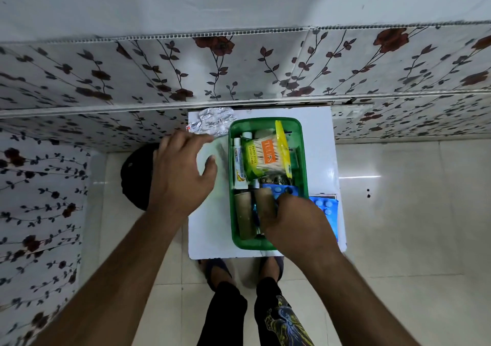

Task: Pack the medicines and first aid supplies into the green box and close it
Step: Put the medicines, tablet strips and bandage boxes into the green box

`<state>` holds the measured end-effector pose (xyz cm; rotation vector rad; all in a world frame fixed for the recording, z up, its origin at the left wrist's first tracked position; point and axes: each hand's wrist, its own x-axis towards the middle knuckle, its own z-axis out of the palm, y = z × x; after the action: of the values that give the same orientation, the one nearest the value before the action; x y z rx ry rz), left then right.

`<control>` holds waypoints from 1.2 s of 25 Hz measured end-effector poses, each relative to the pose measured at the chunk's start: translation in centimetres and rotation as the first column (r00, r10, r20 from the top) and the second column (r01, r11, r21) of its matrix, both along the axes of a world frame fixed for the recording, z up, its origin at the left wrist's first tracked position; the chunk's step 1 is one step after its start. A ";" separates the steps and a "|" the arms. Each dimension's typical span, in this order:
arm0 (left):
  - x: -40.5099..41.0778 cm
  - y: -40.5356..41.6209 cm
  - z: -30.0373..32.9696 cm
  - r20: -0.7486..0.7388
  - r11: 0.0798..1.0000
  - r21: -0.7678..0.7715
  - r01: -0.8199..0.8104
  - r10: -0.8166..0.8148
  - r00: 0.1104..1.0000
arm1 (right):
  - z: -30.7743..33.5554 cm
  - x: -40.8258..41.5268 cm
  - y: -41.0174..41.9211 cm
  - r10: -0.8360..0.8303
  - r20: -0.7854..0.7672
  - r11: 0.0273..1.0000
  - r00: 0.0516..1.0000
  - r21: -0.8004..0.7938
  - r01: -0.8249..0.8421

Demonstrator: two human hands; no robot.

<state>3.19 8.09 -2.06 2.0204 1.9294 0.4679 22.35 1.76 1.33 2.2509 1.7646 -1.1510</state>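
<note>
The green box [303, 165] stands open on a small white table [212, 228]. Inside lie a pack of cotton swabs [265, 154], a white tube [239, 165], two brown bandage rolls [244, 218] and a blue blister pack [279, 190]. My right hand [295, 226] reaches into the near right of the box, fingers closed on the blue blister pack beside a brown roll. My left hand [183, 170] hovers over the table left of the box, fingers spread, holding nothing. Silver blister strips [212, 122] lie at the table's far left corner. More blue blister packs [328, 210] lie right of the box.
The table stands against a wall with a floral pattern [239, 66]. A black round object [138, 175] sits on the tiled floor left of the table. My feet in sandals [218, 268] are at the table's near edge.
</note>
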 end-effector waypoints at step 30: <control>-1.6 8.8 -8.5 0.162 0.869 -0.288 -0.402 0.458 0.874 | -7.5 10.4 -0.7 -0.257 0.124 0.965 0.958 -0.010 0.260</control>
<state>1.60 16.91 -10.59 1.3132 2.1697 0.5052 32.77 1.06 -6.20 2.5341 1.4349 -1.0396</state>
